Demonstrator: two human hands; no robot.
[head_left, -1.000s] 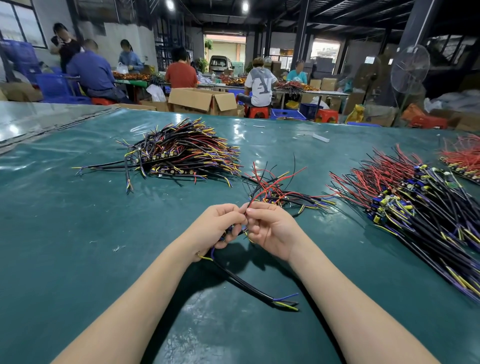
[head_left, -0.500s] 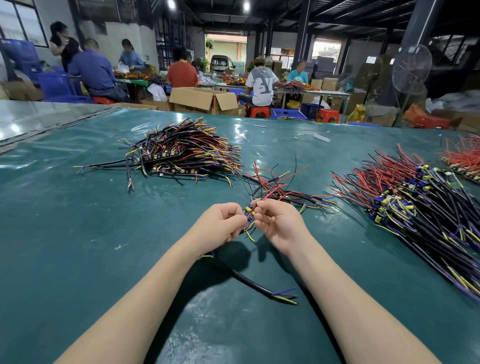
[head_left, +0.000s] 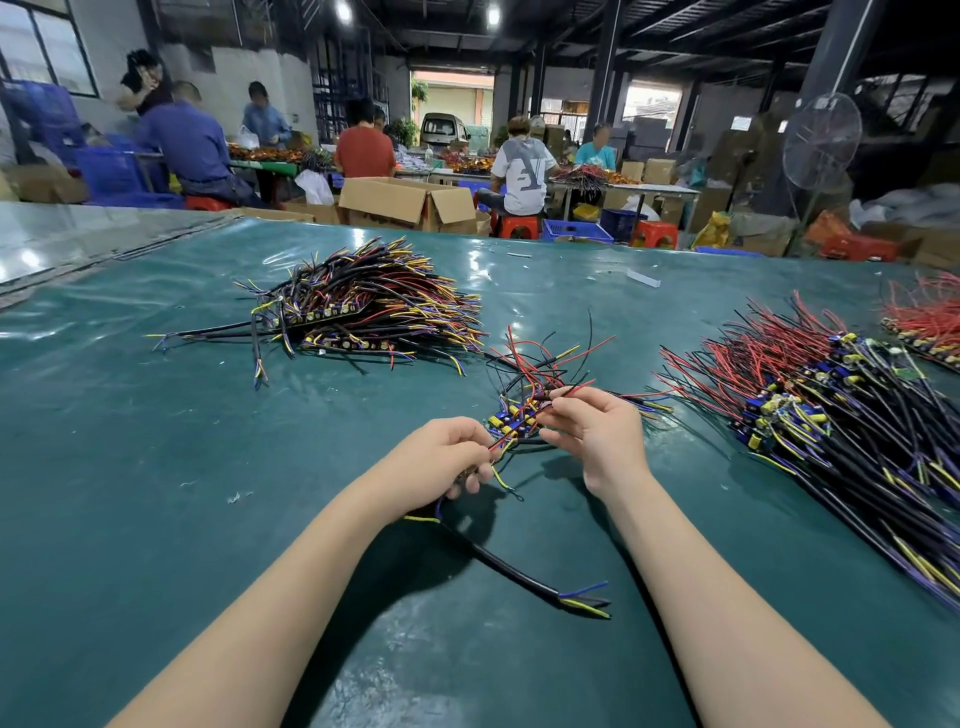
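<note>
Left hand (head_left: 447, 460): curled, gripping black cable (head_left: 509, 565) | Right hand (head_left: 605, 441): pinching red wire (head_left: 521, 426) | Both near-centre, green table (head_left: 156, 519)

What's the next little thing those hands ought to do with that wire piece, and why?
Probably ease the hands apart to free one piece: the left hand grips the black cable, the right hand pinches red wires, and the small boards between them look tangled.
</note>
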